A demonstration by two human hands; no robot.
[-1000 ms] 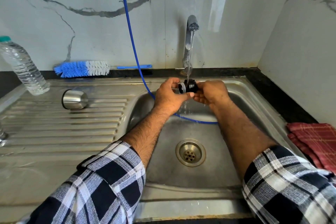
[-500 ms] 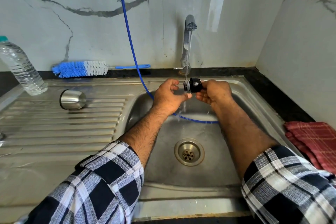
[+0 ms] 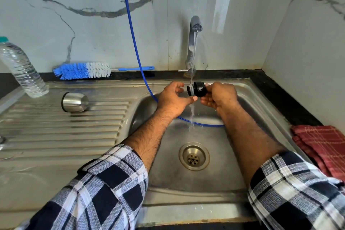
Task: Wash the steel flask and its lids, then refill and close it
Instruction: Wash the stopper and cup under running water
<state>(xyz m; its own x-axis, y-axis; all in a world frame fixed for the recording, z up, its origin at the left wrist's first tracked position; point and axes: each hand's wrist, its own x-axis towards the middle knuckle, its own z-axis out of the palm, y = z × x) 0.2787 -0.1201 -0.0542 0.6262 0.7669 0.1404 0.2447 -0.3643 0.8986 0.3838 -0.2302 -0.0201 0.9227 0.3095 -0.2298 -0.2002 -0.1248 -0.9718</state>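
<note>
Lid handling: black inner lid (image 3: 198, 89) looks small, light, stiff plastic; wet under the stream, so prob slippery. Best hold, I judge: pinch round the wide ribbed body at its 3 o'clock end, leaving the narrow plug end free for rinsing.
Lid looks: black, stubby cylinder lying sideways, w/ a paler grey ring/seal at its 9 o'clock face; glossy w/ water.
Lid place: above the sink (image 3: 261, 102) bowl, right under the tap (image 3: 194, 43), stream hitting its 9 o'clock end & falling on toward the drain (image 3: 194, 156).
Right hand (image 3: 220, 97): fingers & thumb curled round the lid's body, clamped on it from 3 o'clock.
Left hand (image 3: 173, 99): fingers loosely bent & apart, thumb tip just below the lid's grey end; touching or a hair off, can't tell. Not gripping.
Steel cup lid (image 3: 74, 101): lies on its side on the drainboard, at 9 o'clock from the hands, well apart. Smooth steel, light, prob slick when wet.
Flask body: not in view.
Other: bottle brush (image 3: 82, 70) at the back ledge; plastic water bottle (image 3: 22, 71) far at 10 o'clock; blue hose (image 3: 130, 24) drops into the bowl; red cloth (image 3: 321, 147) at 4 o'clock.
</note>
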